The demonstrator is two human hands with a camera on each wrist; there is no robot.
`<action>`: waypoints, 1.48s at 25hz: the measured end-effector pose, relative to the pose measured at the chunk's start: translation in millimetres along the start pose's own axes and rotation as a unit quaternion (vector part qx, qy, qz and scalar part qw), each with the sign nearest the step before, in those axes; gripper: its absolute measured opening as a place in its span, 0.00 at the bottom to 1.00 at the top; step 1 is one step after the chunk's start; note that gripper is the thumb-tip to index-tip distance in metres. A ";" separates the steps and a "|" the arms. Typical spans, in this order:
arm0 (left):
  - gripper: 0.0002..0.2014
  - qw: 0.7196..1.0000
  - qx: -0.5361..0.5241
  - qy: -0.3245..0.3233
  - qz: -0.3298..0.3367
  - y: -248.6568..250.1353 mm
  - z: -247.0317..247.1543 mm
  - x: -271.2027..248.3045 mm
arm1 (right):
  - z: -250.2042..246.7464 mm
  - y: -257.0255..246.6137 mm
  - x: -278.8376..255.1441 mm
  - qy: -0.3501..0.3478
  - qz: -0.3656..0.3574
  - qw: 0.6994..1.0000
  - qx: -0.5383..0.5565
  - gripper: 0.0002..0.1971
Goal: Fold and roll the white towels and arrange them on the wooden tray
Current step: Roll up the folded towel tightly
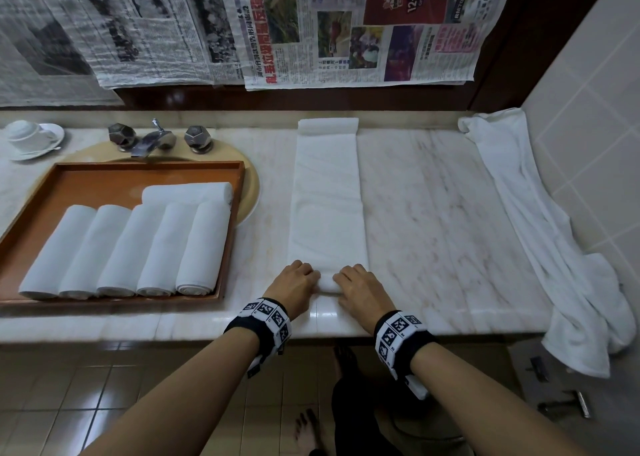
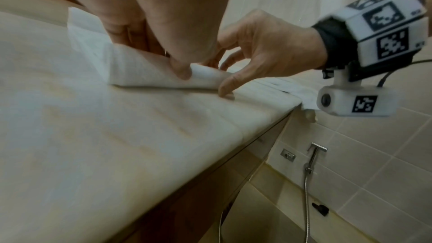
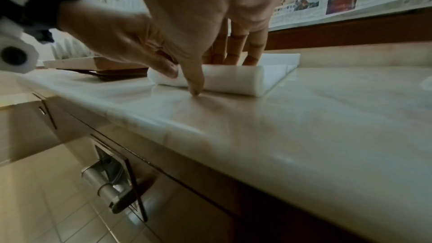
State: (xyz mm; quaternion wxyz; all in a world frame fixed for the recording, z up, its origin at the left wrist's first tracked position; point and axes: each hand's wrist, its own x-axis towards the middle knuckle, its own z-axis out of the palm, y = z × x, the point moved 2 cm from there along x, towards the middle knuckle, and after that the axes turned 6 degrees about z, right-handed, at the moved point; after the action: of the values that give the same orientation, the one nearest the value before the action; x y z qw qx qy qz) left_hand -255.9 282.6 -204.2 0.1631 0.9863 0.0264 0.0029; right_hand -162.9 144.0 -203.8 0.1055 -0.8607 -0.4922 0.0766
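A long folded white towel lies as a strip on the marble counter, running away from me. Its near end is curled into a small roll. My left hand and right hand hold that roll from either side, fingers curled over it. In the left wrist view the left thumb presses into the roll. In the right wrist view the right thumb tip touches the counter in front of the roll. The wooden tray at the left holds several rolled towels, one lying crosswise behind them.
An unfolded white towel lies along the right wall and hangs over the counter's front edge. Behind the tray are a faucet, the sink rim and a cup on a saucer. Newspapers cover the back wall.
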 end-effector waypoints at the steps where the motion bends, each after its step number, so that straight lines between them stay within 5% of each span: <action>1: 0.04 0.999 0.002 -0.031 -0.007 1.3 -1.4 2.2 | 3.1 0.5 -0.2 -0.003 0.000 1.000 -0.001 0.15; 4: 0.08 0.998 0.017 -0.052 -0.018 5.9 -7.1 3.3 | 6.7 6.3 2.9 -0.011 0.005 1.000 0.006 0.12; 9: 0.05 0.997 -0.064 0.045 0.010 15.1 11.3 -11.8 | 0.7 15.7 -1.7 -0.106 0.021 0.994 -0.020 0.19; 15: 0.11 0.999 -0.042 -0.024 -0.018 9.5 9.7 10.5 | 10.2 -2.7 -24.6 0.071 0.002 0.995 -0.069 0.23; 17: 0.13 0.998 -0.028 -0.045 -0.033 9.7 2.9 17.9 | 18.9 -3.9 -30.6 0.075 -0.016 0.994 -0.074 0.26; 25: 0.12 0.996 -0.038 0.085 0.011 21.6 12.9 -4.6 | 13.5 13.6 -5.3 0.041 -0.003 0.999 0.011 0.24; 30: 0.08 0.996 -0.051 0.066 0.021 16.2 20.5 -1.9 | 12.6 0.3 -17.5 0.050 0.007 0.999 -0.016 0.26; 33: 0.18 0.999 -0.041 0.005 0.005 15.2 16.2 9.2 | 9.3 0.5 -14.7 0.070 0.007 0.997 -0.012 0.27; 37: 0.15 0.998 -0.025 0.061 -0.015 27.0 12.3 3.4 | -3.5 13.2 3.8 -0.034 0.018 0.998 0.044 0.21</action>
State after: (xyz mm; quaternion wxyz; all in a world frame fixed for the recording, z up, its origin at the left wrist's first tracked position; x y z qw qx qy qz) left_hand -251.0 253.3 -207.2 0.1862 0.9793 0.0507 0.0611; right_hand -149.2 140.4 -203.9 0.1254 -0.8608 -0.4758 0.1296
